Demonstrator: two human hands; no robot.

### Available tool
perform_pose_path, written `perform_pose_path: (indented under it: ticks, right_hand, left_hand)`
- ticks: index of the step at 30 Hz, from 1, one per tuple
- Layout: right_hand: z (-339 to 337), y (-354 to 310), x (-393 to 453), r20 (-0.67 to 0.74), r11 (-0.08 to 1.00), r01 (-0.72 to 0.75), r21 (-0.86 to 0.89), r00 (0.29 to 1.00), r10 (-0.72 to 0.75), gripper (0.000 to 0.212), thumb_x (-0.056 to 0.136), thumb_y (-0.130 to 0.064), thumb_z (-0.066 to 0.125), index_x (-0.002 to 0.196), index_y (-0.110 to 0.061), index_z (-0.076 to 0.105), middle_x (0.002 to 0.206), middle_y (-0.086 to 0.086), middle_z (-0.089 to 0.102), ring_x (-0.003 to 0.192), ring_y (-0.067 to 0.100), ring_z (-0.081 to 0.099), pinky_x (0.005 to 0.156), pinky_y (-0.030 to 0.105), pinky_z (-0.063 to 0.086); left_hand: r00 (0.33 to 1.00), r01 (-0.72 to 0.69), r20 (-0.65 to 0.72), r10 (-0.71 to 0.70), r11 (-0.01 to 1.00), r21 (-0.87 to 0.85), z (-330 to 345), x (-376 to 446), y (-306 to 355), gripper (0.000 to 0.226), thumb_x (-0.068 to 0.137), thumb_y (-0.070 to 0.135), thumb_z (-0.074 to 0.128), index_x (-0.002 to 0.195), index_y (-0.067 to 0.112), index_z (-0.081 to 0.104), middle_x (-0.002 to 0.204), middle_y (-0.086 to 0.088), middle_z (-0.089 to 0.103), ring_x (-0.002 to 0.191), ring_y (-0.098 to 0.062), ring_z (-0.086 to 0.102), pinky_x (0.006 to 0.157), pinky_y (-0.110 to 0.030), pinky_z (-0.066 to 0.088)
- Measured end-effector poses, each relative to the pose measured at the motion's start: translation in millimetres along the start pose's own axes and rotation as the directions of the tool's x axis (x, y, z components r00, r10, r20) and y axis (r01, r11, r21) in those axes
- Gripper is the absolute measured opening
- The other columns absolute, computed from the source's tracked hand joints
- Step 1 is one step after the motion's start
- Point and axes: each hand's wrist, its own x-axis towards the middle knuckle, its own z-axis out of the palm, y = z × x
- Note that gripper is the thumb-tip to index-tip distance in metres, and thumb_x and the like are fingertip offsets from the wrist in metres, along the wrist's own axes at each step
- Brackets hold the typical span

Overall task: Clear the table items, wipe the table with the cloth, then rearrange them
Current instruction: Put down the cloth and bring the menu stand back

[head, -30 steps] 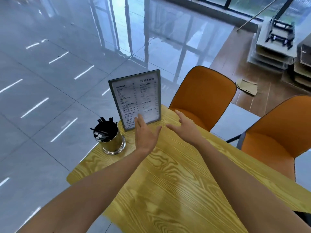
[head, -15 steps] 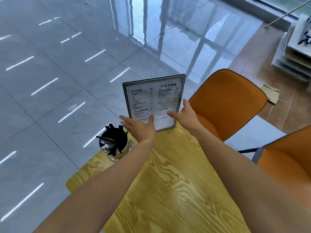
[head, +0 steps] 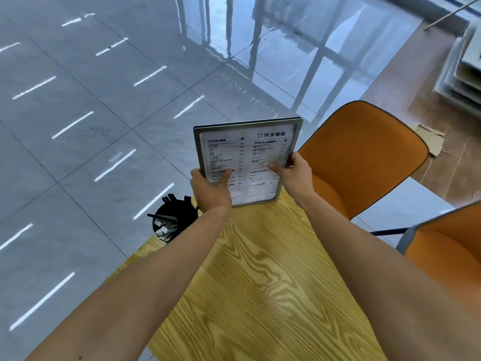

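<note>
At the far left corner of the surface [head: 260, 295] stands a holder [head: 173, 222] of dark sticks and white packets, not yet cleared away. Just right of it, the left hand [head: 211, 190] is closed on the lower left edge of the menu [head: 248, 161], thumb across the printed face and fingers hidden behind the frame. The menu is upright and faces the person at the far edge of the surface; whether its foot is touching the wood or just above it I cannot tell, since the hands and the frame cover the contact. Further right, the right hand [head: 294, 173] clamps the menu's right edge the same way, thumb on the front and fingers wrapped round the rim. The two hands are apart, one on each side of the frame, and both are shut on it. Beyond them at the right stand two orange chairs [head: 364, 157].

By my reading the task is at its very start: the menu is only now being taken up, the holder remains, no cloth is in sight, and the wiping and rearranging are all still to come.
</note>
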Motion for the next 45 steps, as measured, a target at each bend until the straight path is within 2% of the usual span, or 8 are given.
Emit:
perform_pose_path:
  ticks: [7,10,13,19,24,30,37,45]
  right_hand:
    - [-42,14,-37,-0.08,0.997,0.019,-0.081,0.996,-0.026,0.03,0.085,-0.022,0.079,0.108,-0.012,0.063,0.101,-0.01,0.068,0.086,-0.002,0.062,0.063,0.014,0.048]
    - [-76,32,-62,-0.155,0.996,-0.005,-0.093,0.988,-0.009,0.033,0.083,-0.025,0.081,0.106,-0.009,0.063,0.101,-0.009,0.068,0.086,-0.001,0.061,0.068,0.022,0.052]
    - [-111,57,-95,-0.237,0.998,-0.036,-0.047,0.971,0.024,0.034,0.083,-0.027,0.081,0.107,-0.009,0.064,0.107,-0.004,0.069,0.093,0.01,0.065,0.076,0.032,0.057]
    - [-184,115,-177,-0.403,0.994,-0.106,-0.006,0.91,0.094,0.039,0.082,-0.041,0.08,0.105,-0.013,0.065,0.104,-0.005,0.071,0.092,0.015,0.066,0.08,0.047,0.058]
    - [-238,151,-254,-0.508,0.991,-0.106,0.083,0.851,0.134,0.032,0.085,-0.029,0.08,0.111,-0.016,0.066,0.105,-0.01,0.071,0.094,0.007,0.066,0.079,0.036,0.058]
    - [-283,195,-336,-0.582,0.978,-0.132,0.163,0.787,0.203,0.035,0.086,-0.025,0.079,0.117,-0.017,0.067,0.11,-0.009,0.072,0.097,0.007,0.067,0.077,0.024,0.054]
    - [-304,235,-397,-0.645,0.967,-0.185,0.175,0.721,0.255,0.032,0.083,-0.028,0.081,0.11,-0.016,0.068,0.104,-0.009,0.072,0.093,0.007,0.067,0.075,0.025,0.054]
    - [-300,263,-420,-0.658,0.958,-0.194,0.21,0.697,0.285,0.032,0.083,-0.029,0.081,0.109,-0.018,0.067,0.103,-0.01,0.071,0.094,0.007,0.067,0.078,0.03,0.058]
  left_hand:
    - [0.994,-0.064,0.09,0.055,0.993,0.1,-4,-39,-2,0.049,0.069,0.051,0.084,0.094,0.027,0.049,0.095,0.01,0.067,0.085,-0.018,0.066,0.071,-0.039,0.054]
    - [0.984,-0.11,0.156,0.091,0.988,0.112,3,-72,2,0.047,0.067,0.05,0.086,0.091,0.029,0.05,0.091,0.013,0.067,0.084,-0.017,0.066,0.076,-0.043,0.054]
    - [0.961,-0.156,0.25,0.119,0.979,0.132,13,-108,5,0.048,0.066,0.051,0.087,0.088,0.03,0.05,0.086,0.014,0.064,0.08,-0.017,0.064,0.073,-0.042,0.054]
    - [0.871,-0.268,0.455,0.185,0.955,0.125,33,-195,-5,0.047,0.064,0.053,0.088,0.086,0.028,0.054,0.086,0.013,0.066,0.079,-0.017,0.065,0.068,-0.04,0.053]
    - [0.79,-0.31,0.584,0.188,0.944,0.116,43,-275,-20,0.048,0.063,0.056,0.087,0.085,0.03,0.053,0.087,0.014,0.068,0.08,-0.016,0.066,0.069,-0.038,0.053]
    - [0.707,-0.366,0.682,0.188,0.922,0.126,46,-360,-45,0.048,0.063,0.055,0.087,0.087,0.03,0.054,0.09,0.013,0.069,0.082,-0.015,0.066,0.068,-0.038,0.054]
    - [0.652,-0.359,0.74,0.164,0.927,0.111,39,-416,-84,0.046,0.062,0.05,0.09,0.088,0.032,0.056,0.089,0.013,0.071,0.083,-0.012,0.068,0.074,-0.044,0.058]
    - [0.636,-0.392,0.75,0.181,0.913,0.112,38,-434,-106,0.047,0.061,0.047,0.092,0.087,0.03,0.057,0.087,0.012,0.07,0.082,-0.014,0.067,0.074,-0.046,0.058]
